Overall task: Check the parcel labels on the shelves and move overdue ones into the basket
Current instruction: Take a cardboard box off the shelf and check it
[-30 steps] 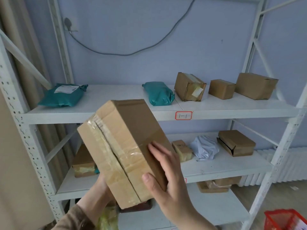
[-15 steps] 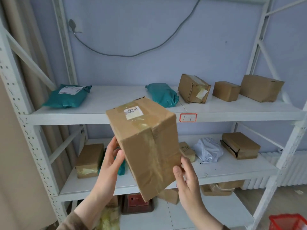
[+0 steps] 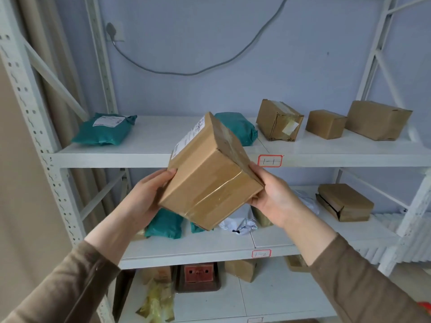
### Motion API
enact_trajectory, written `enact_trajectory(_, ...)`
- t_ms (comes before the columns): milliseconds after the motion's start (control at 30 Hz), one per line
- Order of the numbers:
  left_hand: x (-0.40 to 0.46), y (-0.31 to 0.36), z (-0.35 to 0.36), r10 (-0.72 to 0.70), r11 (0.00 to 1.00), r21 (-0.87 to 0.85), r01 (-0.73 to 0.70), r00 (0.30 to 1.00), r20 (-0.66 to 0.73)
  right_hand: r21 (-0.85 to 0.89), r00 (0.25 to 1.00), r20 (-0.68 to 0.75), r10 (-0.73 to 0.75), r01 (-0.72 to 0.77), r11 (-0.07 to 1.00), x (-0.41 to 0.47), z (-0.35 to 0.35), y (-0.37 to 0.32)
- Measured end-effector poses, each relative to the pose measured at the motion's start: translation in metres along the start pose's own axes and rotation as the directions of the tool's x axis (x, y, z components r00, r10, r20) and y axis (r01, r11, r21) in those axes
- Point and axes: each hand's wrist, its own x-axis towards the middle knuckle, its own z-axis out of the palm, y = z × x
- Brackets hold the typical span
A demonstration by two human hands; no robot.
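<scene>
Cardboard parcel [image 3: 211,176] tilted, gripped btwn L hand [image 3: 144,197] & R hand [image 3: 272,194], label facing up-left.

Both arms in brown sleeves reach up from the bottom corners, from seven and five o'clock, the left hand [image 3: 145,197] cupped with curled fingers at nine o'clock of the cardboard box [image 3: 210,180], the right hand [image 3: 272,194] gripping its edge at three o'clock.

The white printed label [image 3: 189,135] on the tilted brown cardboard box [image 3: 210,180] is too foreshortened and small to read. That box hides part of a white crumpled plastic parcel [image 3: 240,223].
</scene>
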Motion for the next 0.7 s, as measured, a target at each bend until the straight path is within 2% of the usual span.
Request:
enact_trajectory(133, -0.009, 0.022, 0.009, 0.125, 0.992, -0.021, -0.124, 0.990, 0.059, -0.010, 0.995, -0.085, -0.049, 0.048, 0.999, 0.010, 0.002, 0.000)
enact_trajectory(233, -0.014, 0.031, 0.014, 0.213, 0.977, -0.022, -0.212, 0.975, 0.060, -0.095, 0.983, -0.137, -0.121, 0.109, 0.990, 0.017, 0.012, 0.004)
enact_trajectory(367, -0.001, 0.044, 0.011, 0.269, 0.963, -0.011, -0.269, 0.963, -0.024, -0.148, 0.981, -0.095, -0.168, 0.153, 0.977, 0.034, 0.039, 0.001)
enact_trajectory(567, 0.059, 0.082, -0.018, 0.269, 0.962, 0.009, -0.274, 0.940, -0.211, -0.287, 0.989, 0.046, -0.140, 0.147, 0.946, 0.086, 0.095, -0.013)
enact_trajectory(700, 0.109, 0.108, -0.043, 0.242, 0.970, 0.037, -0.241, 0.933, -0.265, -0.242, 0.990, 0.111, -0.091, 0.116, 0.963, 0.134, 0.138, -0.022)
